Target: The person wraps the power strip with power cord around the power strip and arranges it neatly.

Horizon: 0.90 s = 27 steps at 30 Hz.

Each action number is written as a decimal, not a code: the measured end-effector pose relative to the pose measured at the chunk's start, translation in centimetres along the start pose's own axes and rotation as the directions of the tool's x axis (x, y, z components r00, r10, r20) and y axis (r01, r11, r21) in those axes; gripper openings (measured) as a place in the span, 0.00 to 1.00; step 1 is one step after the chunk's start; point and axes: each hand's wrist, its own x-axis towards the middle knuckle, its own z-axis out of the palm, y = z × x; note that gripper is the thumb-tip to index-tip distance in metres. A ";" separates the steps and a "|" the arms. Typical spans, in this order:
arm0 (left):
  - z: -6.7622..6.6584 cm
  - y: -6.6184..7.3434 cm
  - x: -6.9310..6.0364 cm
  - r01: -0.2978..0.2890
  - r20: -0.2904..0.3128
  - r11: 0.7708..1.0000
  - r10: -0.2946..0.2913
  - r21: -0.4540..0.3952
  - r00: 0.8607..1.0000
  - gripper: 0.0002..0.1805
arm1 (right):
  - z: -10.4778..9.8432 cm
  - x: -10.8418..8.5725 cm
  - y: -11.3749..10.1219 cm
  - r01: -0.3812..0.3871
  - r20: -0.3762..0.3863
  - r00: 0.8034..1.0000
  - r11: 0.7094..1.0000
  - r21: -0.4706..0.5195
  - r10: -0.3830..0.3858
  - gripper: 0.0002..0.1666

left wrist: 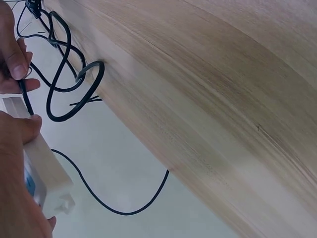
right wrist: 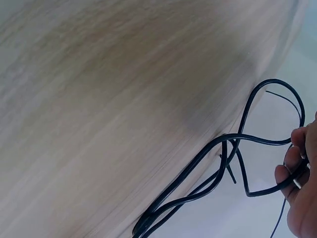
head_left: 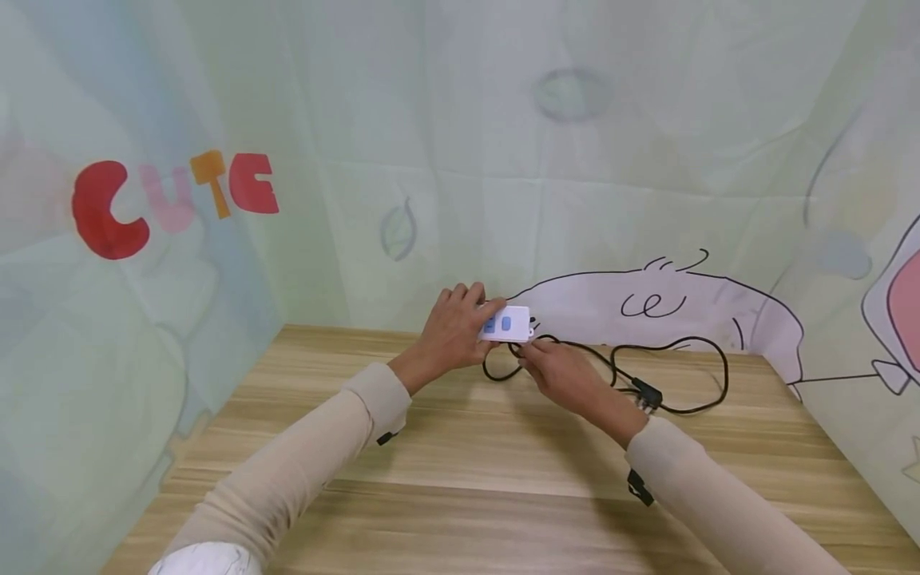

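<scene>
A white power strip (head_left: pixel 515 323) with blue sockets is held up near the table's back edge. My left hand (head_left: pixel 455 326) grips its left end, thumb and fingers around the body; in the left wrist view that hand (left wrist: pixel 17 148) covers part of the strip (left wrist: pixel 48 168). At the strip's right end my right hand (head_left: pixel 568 375) pinches the black cable (left wrist: pixel 26 99). The right wrist view shows the right hand (right wrist: pixel 303 183) with its fingers curled round the cable (right wrist: pixel 267 190). Loops of cable (head_left: pixel 724 375) lie to the right, with a black plug (head_left: pixel 648 393) among them.
The wooden table (head_left: pixel 460 479) ends at a fabric backdrop (head_left: pixel 345 200) with printed drawings and the letters CUTE at left. A thin dark wire (left wrist: pixel 124 213) hangs past the table edge in the left wrist view.
</scene>
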 end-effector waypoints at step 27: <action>0.0 -0.2 -0.3 -0.036 0.059 0.998 0.033 0.058 0.998 0.32 | -1.3 -0.2 0.6 0.196 -0.059 0.976 0.965 -0.172 -0.209 0.09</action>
